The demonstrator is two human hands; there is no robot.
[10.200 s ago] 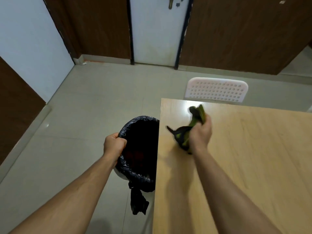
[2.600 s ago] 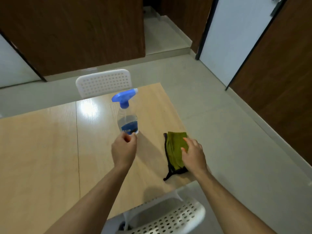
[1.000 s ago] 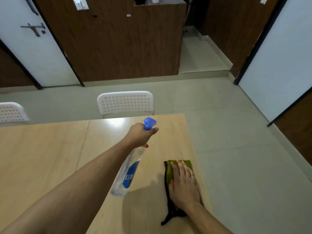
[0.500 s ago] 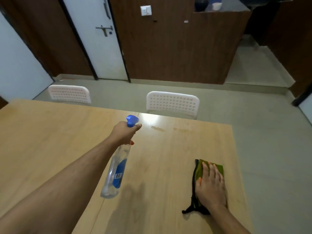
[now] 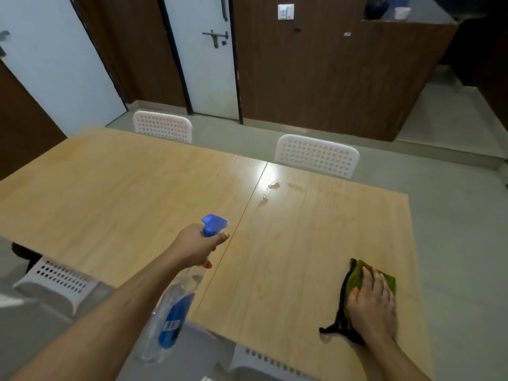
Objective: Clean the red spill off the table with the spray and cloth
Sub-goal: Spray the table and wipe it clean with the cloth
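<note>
A light wooden bench (image 5: 110, 188) fills the middle of the view, seen from above by the person working at it. The left hand (image 5: 196, 247) is held out over the bench, its grip wrapped around the neck of a clear spray bottle (image 5: 176, 312) with a blue label and a blue trigger head (image 5: 214, 224); the nozzle points away toward the far edge of the bench, and the bottle body hangs back under the forearm. The right hand (image 5: 373, 306) lies flat, fingers straight, pressing on a folded green cloth (image 5: 384, 279) with black edging, which rests on the bench near its right edge and close to its near edge. Small wet smears (image 5: 275, 187) glisten on the bench near its far edge, well apart from the cloth; their colour is hard to tell. Two white perforated chairs (image 5: 316, 156) stand beyond the far edge of the bench.
</note>
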